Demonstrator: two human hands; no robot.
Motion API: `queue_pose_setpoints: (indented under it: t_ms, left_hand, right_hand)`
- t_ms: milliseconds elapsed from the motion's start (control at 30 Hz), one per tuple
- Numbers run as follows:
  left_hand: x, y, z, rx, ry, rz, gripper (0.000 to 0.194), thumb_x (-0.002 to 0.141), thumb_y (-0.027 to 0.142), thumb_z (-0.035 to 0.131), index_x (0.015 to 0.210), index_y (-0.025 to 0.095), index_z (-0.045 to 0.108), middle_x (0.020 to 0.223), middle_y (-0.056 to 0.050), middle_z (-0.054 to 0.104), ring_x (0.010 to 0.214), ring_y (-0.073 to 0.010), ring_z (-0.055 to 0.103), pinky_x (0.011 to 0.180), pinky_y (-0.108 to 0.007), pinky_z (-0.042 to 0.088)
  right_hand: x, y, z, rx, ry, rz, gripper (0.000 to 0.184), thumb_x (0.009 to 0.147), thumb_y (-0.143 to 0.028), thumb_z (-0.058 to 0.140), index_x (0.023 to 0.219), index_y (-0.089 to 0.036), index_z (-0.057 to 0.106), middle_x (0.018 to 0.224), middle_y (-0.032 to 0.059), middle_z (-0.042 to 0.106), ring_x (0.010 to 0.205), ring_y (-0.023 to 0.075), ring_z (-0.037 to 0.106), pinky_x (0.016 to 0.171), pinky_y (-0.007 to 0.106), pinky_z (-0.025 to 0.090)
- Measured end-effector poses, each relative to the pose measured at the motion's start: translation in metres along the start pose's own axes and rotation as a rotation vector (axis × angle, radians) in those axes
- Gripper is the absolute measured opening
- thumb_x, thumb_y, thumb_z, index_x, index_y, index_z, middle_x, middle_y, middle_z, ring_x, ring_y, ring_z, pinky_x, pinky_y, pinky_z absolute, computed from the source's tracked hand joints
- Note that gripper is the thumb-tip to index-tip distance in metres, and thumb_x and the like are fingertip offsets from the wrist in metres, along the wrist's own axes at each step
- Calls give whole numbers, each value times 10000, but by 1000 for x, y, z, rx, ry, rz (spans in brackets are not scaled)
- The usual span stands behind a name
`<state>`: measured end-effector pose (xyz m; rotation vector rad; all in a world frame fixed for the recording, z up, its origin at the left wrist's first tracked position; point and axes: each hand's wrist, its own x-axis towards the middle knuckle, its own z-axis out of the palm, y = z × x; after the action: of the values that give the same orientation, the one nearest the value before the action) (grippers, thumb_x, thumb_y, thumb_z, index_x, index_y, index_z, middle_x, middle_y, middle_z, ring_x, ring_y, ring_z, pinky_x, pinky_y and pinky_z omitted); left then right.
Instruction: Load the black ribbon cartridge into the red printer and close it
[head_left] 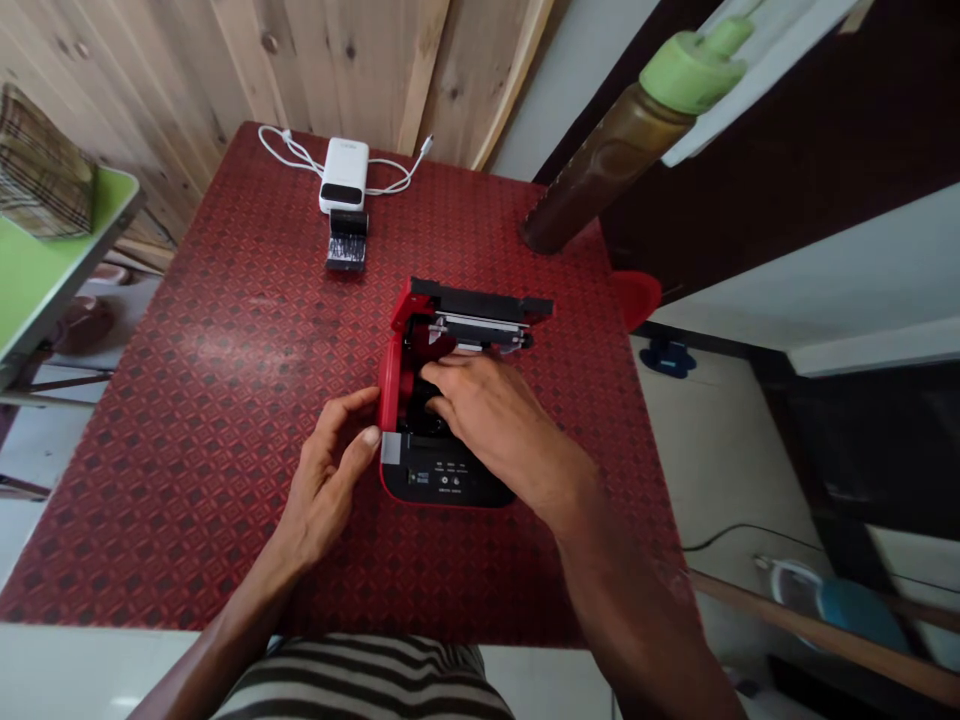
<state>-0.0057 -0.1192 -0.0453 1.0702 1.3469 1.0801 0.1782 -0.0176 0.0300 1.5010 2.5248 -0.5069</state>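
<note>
A red and black device like a small label printer [450, 470] stands on the table, its lid [480, 302] raised at the back. My right hand [487, 410] reaches into its open compartment from the right. The thumb and fingers there are bent together, and their tips are partly hidden inside, so what they pinch does not show. Against the red left wall of the printer rest the fingertips of my left hand [334, 465], thumb and fingers apart, palm off the table. A grey patch sits at the printer's left edge, near that thumb.
On the red patterned table [247, 440] lie a white power bank [346, 170] with a white cable [296, 150] and a black piece with white streaks [346, 245]. A tall brown bottle [600, 165] with a green cap stands back right. A green table [45, 260] is at left.
</note>
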Motion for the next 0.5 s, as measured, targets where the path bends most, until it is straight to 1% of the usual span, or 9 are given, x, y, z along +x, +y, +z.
queue_pose_setpoints:
  t_ms: [133,200,267,333,400,467,500]
  left_hand:
    - [1,1,0,22,13,0,521,1100,596,656,1468,232,721,1481,-125,766,1354,-349,710,1192,-555,495]
    - [1,2,-1,38,20,-2,511,1095,598,656,1454,242,729,1474,-118,772,1361,-356,706,1201,-564,489]
    - [1,2,-1,42,23,0,501,1094,601,655,1442,249,738,1477,-112,774,1377,-358,700,1212,-565,484]
    - [2,2,-2,26,17,-4,501,1095,603,656,1437,247,743,1470,-110,780,1384,-359,702,1217,-560,488]
    - [2,2,-2,1,11,-14,501,1097,604,661,1427,238,752,1457,-111,788,1382,-361,708,1224,-556,490]
    - [3,2,-2,-35,9,-35,499,1097,603,672,1426,238,759,1451,-109,794,1381,-364,713,1242,-559,484]
    - [3,2,-2,-57,8,-48,495,1097,599,678,1430,243,762,1452,-106,795,1391,-366,709,1259,-562,473]
  right_hand:
    - [-1,0,2,52,-4,14,269,1110,-41,550,1113,-163,790,1199,138,843,1167,308,797,1013,432,598]
    - [-5,2,4,98,25,-6,260,1103,-32,559,1142,-157,784,1229,142,841,1220,311,787,1083,451,597]
    - [-12,7,6,164,81,-41,290,1096,-9,548,1178,-155,784,1284,143,838,1265,306,780,1131,464,601]
    - [-22,13,6,232,160,-100,374,1090,28,504,1218,-171,793,1349,125,836,1299,278,778,1158,451,612]
    - [-33,18,4,288,229,-194,424,1088,34,502,1262,-205,805,1368,87,847,1294,241,789,1166,429,626]
    - [-41,21,3,319,275,-279,395,1084,2,572,1290,-236,811,1320,56,867,1243,224,807,1137,426,653]
    - [-43,22,4,323,294,-305,360,1075,-14,616,1272,-238,818,1273,51,876,1199,226,815,1108,433,669]
